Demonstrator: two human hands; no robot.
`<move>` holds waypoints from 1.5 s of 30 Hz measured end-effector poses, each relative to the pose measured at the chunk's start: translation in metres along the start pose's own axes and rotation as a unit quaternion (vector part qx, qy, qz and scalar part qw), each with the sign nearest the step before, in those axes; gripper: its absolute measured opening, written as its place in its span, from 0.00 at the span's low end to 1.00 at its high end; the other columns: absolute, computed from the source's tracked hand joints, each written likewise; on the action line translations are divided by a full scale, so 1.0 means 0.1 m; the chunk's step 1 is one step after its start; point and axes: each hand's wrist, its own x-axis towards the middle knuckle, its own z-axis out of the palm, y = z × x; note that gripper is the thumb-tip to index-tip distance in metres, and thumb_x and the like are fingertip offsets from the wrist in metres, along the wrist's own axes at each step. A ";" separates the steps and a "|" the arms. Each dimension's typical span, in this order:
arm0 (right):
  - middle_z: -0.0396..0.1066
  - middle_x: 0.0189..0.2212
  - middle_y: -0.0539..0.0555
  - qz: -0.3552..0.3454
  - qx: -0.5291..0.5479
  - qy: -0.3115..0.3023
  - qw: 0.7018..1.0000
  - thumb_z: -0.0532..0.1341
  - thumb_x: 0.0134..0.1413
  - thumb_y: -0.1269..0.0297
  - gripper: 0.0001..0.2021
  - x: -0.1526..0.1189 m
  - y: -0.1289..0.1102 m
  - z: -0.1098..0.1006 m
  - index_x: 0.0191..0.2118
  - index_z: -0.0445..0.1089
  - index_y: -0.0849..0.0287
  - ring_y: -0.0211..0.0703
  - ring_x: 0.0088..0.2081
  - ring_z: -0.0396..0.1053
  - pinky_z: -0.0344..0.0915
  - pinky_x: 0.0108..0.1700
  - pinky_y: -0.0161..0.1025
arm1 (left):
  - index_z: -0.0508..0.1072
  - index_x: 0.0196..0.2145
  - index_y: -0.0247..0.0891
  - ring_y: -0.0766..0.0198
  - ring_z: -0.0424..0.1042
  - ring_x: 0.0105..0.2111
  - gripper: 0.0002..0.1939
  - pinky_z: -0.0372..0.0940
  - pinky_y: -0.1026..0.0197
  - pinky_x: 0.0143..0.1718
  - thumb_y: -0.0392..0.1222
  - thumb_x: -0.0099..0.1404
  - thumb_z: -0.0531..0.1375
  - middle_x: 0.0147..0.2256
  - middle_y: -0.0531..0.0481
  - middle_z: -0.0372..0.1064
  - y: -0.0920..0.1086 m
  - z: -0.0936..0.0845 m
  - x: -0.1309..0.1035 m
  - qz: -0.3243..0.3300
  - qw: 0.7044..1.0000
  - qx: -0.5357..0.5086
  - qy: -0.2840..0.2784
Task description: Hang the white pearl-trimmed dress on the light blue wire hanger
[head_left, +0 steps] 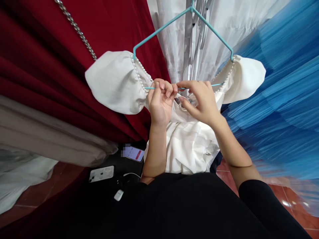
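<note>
1. The person is wearing a plain black top, its smooth, dark cloth covering the torso.
2. The right sleeve is showing the same black, fitting fairly close and ending in a curved hem just above the elbow.
3. On the left side, the black cloth is blending into the dark surroundings, its hem hardly standing out.
4. The left forearm and right forearm are showing uncovered, both tapering towards slim wrists.
5. The left hand and right hand are going bare, slender fingers ending in short nails.
</note>
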 end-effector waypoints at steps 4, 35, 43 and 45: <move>0.78 0.44 0.51 0.004 -0.068 0.066 0.995 0.54 0.73 0.59 0.15 -0.08 0.08 0.19 0.59 0.70 0.51 0.47 0.45 0.71 0.61 0.54 0.51 | 0.69 0.42 0.43 0.55 0.78 0.54 0.24 0.74 0.53 0.57 0.68 0.73 0.53 0.45 0.45 0.77 0.06 -0.07 -0.04 -0.024 0.998 0.057 -0.011; 0.76 0.47 0.49 -0.031 -0.096 0.054 0.993 0.55 0.70 0.64 0.16 -0.12 0.30 0.07 0.57 0.72 0.48 0.46 0.47 0.69 0.60 0.57 0.51 | 0.72 0.38 0.33 0.61 0.74 0.42 0.17 0.69 0.54 0.52 0.21 0.62 0.48 0.38 0.47 0.72 0.58 -0.93 0.74 0.344 0.798 0.445 0.214; 0.77 0.46 0.50 -0.026 -0.052 0.066 0.996 0.54 0.70 0.65 0.16 -0.11 0.24 0.11 0.57 0.73 0.48 0.45 0.46 0.69 0.60 0.56 0.50 | 0.77 0.40 0.36 0.61 0.77 0.39 0.10 0.71 0.56 0.46 0.46 0.68 0.64 0.37 0.47 0.77 0.15 -1.15 0.30 0.212 0.899 0.378 0.058; 0.77 0.47 0.50 -0.017 -0.053 0.063 0.996 0.54 0.70 0.65 0.17 -0.11 0.25 0.13 0.58 0.73 0.47 0.45 0.46 0.69 0.60 0.57 0.51 | 0.78 0.41 0.36 0.60 0.79 0.40 0.12 0.72 0.58 0.48 0.48 0.68 0.65 0.37 0.46 0.78 0.07 -1.00 0.23 0.159 0.923 0.350 -0.015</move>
